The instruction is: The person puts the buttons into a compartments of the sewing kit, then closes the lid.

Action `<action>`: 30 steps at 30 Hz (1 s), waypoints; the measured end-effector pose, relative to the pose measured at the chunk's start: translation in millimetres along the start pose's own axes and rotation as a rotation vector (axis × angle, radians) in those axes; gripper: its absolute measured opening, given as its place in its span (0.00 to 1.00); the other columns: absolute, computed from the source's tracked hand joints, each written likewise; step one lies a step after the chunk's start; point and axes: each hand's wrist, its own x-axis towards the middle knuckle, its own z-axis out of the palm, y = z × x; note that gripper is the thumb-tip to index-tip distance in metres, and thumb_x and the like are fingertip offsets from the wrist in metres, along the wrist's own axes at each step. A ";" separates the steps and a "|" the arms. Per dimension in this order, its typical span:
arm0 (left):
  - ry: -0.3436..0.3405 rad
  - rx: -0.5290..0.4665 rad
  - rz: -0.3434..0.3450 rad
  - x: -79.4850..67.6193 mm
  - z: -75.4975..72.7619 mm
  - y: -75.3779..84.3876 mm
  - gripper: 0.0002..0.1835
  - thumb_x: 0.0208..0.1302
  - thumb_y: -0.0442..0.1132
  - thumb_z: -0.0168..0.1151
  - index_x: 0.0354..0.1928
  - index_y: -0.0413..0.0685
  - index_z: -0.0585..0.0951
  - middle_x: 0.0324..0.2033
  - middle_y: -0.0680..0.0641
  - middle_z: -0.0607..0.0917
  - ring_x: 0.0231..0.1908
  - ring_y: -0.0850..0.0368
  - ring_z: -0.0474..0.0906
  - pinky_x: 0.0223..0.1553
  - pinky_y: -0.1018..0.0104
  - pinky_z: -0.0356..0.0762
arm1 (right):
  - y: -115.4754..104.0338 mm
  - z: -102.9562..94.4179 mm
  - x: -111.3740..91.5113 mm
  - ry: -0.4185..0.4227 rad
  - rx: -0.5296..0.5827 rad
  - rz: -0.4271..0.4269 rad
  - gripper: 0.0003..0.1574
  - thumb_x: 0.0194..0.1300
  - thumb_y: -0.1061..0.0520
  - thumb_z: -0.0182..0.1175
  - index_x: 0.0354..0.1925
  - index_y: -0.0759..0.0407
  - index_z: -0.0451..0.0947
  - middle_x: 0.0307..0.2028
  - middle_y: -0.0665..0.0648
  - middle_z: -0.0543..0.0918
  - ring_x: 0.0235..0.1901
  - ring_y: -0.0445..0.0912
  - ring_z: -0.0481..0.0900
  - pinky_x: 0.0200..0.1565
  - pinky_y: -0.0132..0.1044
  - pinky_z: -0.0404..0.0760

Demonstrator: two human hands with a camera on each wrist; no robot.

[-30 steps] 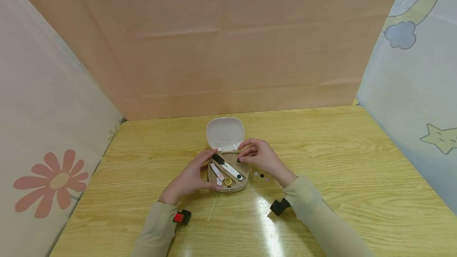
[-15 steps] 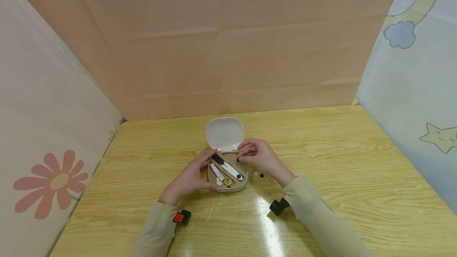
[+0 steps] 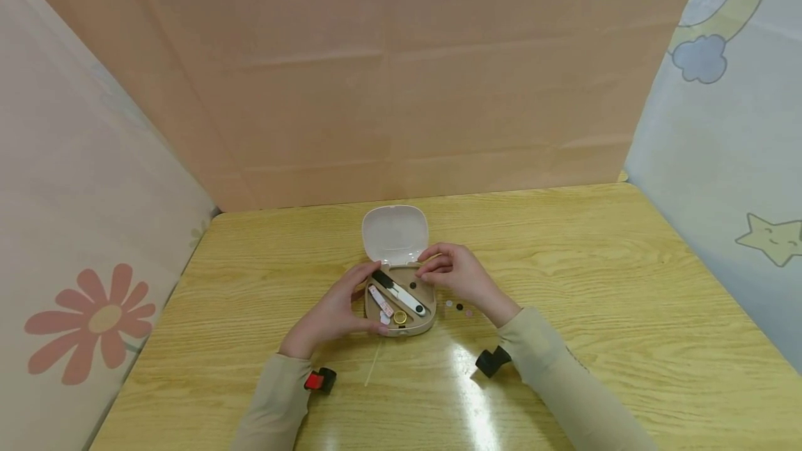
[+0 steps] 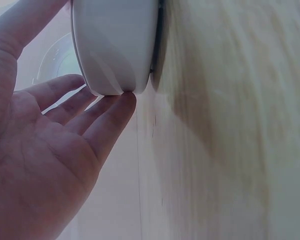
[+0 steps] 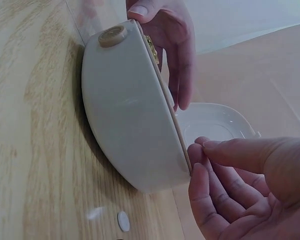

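Observation:
A small cream case (image 3: 421,330) with its clear lid (image 3: 395,234) raised stands on the table. My left hand (image 3: 333,310) holds it from the left, thumb at the front edge and fingertips at the back; in the left wrist view the fingertips touch the case wall (image 4: 115,45). My right hand (image 3: 462,274) is over the right compartment, fingers bent and thumb near the index fingertip, with nothing visible between them. Just below those fingertips, a black button (image 3: 413,285) lies in the compartment. A black-and-white tool (image 3: 404,296), a pink-and-white strip (image 3: 381,302) and a gold round piece (image 3: 400,318) also lie inside.
Right of the case, a white button (image 3: 449,303), a black button (image 3: 460,307) and a pink button (image 3: 469,313) lie on the wooden table (image 3: 564,256). A thin pale line (image 3: 372,364) shows in front of the case. An orange-brown backdrop (image 3: 388,89) stands behind.
The black button at my right fingertips has been let go and now lies in the right compartment. My left hand has stayed on the case.

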 end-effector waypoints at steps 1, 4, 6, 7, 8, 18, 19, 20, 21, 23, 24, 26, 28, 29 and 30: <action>0.003 0.007 -0.002 1.2 0.5 -5.6 0.55 0.42 0.37 0.80 0.72 0.41 0.57 0.69 0.42 0.58 0.68 0.46 0.55 0.64 0.48 0.61 | -0.4 -0.3 -0.2 -0.004 -0.001 0.002 0.15 0.62 0.70 0.62 0.48 0.72 0.74 0.37 0.64 0.85 0.40 0.54 0.83 0.42 0.37 0.82; 0.013 0.031 0.004 4.8 1.8 -21.9 0.57 0.39 0.43 0.81 0.72 0.47 0.58 0.69 0.48 0.59 0.67 0.51 0.56 0.64 0.52 0.62 | -0.6 -1.7 -1.1 -0.026 0.004 0.000 0.16 0.63 0.70 0.60 0.50 0.73 0.73 0.39 0.65 0.84 0.42 0.55 0.83 0.44 0.39 0.81; 0.020 0.046 0.013 7.1 2.9 -33.2 0.58 0.38 0.47 0.82 0.72 0.50 0.58 0.69 0.51 0.59 0.67 0.53 0.57 0.63 0.54 0.63 | -0.3 -3.1 -1.6 -0.043 0.005 -0.004 0.16 0.65 0.69 0.58 0.51 0.73 0.73 0.40 0.66 0.84 0.43 0.56 0.82 0.46 0.40 0.81; 0.021 0.047 0.013 7.0 3.0 -33.4 0.58 0.37 0.47 0.82 0.72 0.50 0.58 0.69 0.51 0.59 0.67 0.53 0.57 0.63 0.54 0.63 | 0.1 -3.7 -1.6 -0.052 0.003 -0.006 0.16 0.65 0.69 0.58 0.51 0.73 0.73 0.40 0.66 0.84 0.43 0.56 0.82 0.46 0.41 0.81; 0.022 0.044 0.018 6.9 3.0 -33.5 0.58 0.37 0.46 0.82 0.72 0.50 0.58 0.69 0.50 0.59 0.67 0.52 0.57 0.63 0.53 0.64 | 0.0 -4.4 -2.2 -0.059 0.000 -0.011 0.16 0.65 0.69 0.58 0.51 0.73 0.72 0.41 0.66 0.84 0.43 0.56 0.82 0.47 0.41 0.81; 0.017 0.043 -0.014 6.8 2.3 -33.7 0.58 0.38 0.47 0.81 0.73 0.52 0.58 0.69 0.53 0.58 0.67 0.55 0.56 0.63 0.56 0.64 | -7.0 -15.4 -13.9 -0.092 -0.048 -0.029 0.17 0.67 0.66 0.57 0.54 0.70 0.73 0.42 0.62 0.83 0.45 0.53 0.82 0.48 0.41 0.80; 0.016 0.043 -0.011 6.8 2.2 -33.8 0.58 0.38 0.46 0.81 0.73 0.52 0.58 0.70 0.53 0.58 0.67 0.54 0.56 0.63 0.56 0.64 | -7.2 -16.6 -15.0 -0.092 -0.048 -0.025 0.17 0.67 0.66 0.57 0.54 0.70 0.73 0.42 0.62 0.83 0.45 0.53 0.81 0.49 0.41 0.80; 0.015 0.041 -0.008 6.8 2.1 -33.9 0.58 0.38 0.46 0.81 0.73 0.52 0.58 0.70 0.52 0.58 0.67 0.54 0.56 0.63 0.55 0.63 | -7.2 -17.7 -15.9 -0.089 -0.053 -0.018 0.18 0.67 0.65 0.57 0.55 0.69 0.73 0.43 0.61 0.83 0.45 0.52 0.81 0.49 0.41 0.80; 0.014 0.039 -0.002 6.9 2.2 -34.2 0.58 0.38 0.46 0.81 0.73 0.52 0.58 0.70 0.51 0.58 0.67 0.53 0.56 0.63 0.54 0.63 | -7.0 -19.0 -16.8 -0.088 -0.054 -0.015 0.18 0.68 0.65 0.57 0.55 0.69 0.73 0.43 0.61 0.83 0.45 0.52 0.81 0.49 0.41 0.79; 0.014 0.030 0.009 6.9 2.5 -34.9 0.57 0.39 0.45 0.81 0.73 0.51 0.58 0.70 0.49 0.58 0.68 0.51 0.55 0.64 0.52 0.63 | -6.7 -21.5 -18.9 -0.088 -0.057 -0.011 0.19 0.68 0.64 0.57 0.56 0.69 0.72 0.43 0.62 0.83 0.46 0.51 0.81 0.49 0.41 0.79; 0.014 0.028 0.008 7.0 2.6 -35.1 0.58 0.39 0.45 0.81 0.73 0.51 0.58 0.70 0.49 0.58 0.68 0.51 0.55 0.64 0.52 0.63 | -6.5 -23.0 -19.9 -0.087 -0.058 -0.009 0.19 0.68 0.64 0.57 0.56 0.68 0.72 0.44 0.62 0.83 0.46 0.51 0.81 0.49 0.42 0.79; 0.015 0.025 0.010 6.9 2.8 -35.4 0.57 0.39 0.45 0.81 0.73 0.51 0.58 0.70 0.49 0.57 0.68 0.50 0.55 0.64 0.52 0.62 | -5.9 -26.1 -22.5 -0.080 -0.066 -0.010 0.19 0.68 0.63 0.57 0.56 0.68 0.72 0.44 0.62 0.83 0.45 0.51 0.81 0.49 0.43 0.80; 0.016 0.028 0.007 6.7 2.7 -35.4 0.58 0.39 0.45 0.81 0.73 0.51 0.58 0.70 0.50 0.57 0.68 0.51 0.55 0.64 0.52 0.62 | -5.3 -29.6 -25.3 -0.075 -0.067 -0.009 0.19 0.69 0.63 0.57 0.56 0.67 0.73 0.44 0.63 0.83 0.45 0.51 0.81 0.48 0.46 0.80; 0.016 0.032 0.004 6.7 2.6 -35.4 0.58 0.38 0.45 0.81 0.73 0.51 0.58 0.70 0.51 0.57 0.68 0.52 0.55 0.64 0.52 0.62 | -5.1 -31.4 -26.6 -0.072 -0.069 -0.007 0.18 0.69 0.63 0.57 0.56 0.66 0.73 0.44 0.63 0.83 0.45 0.51 0.81 0.48 0.48 0.80; 0.017 0.037 0.001 6.7 2.5 -35.6 0.58 0.38 0.45 0.81 0.73 0.52 0.58 0.70 0.52 0.57 0.68 0.53 0.55 0.64 0.53 0.62 | -4.9 -33.3 -27.8 -0.069 -0.071 -0.007 0.18 0.69 0.63 0.57 0.56 0.66 0.73 0.44 0.63 0.83 0.45 0.52 0.81 0.48 0.49 0.79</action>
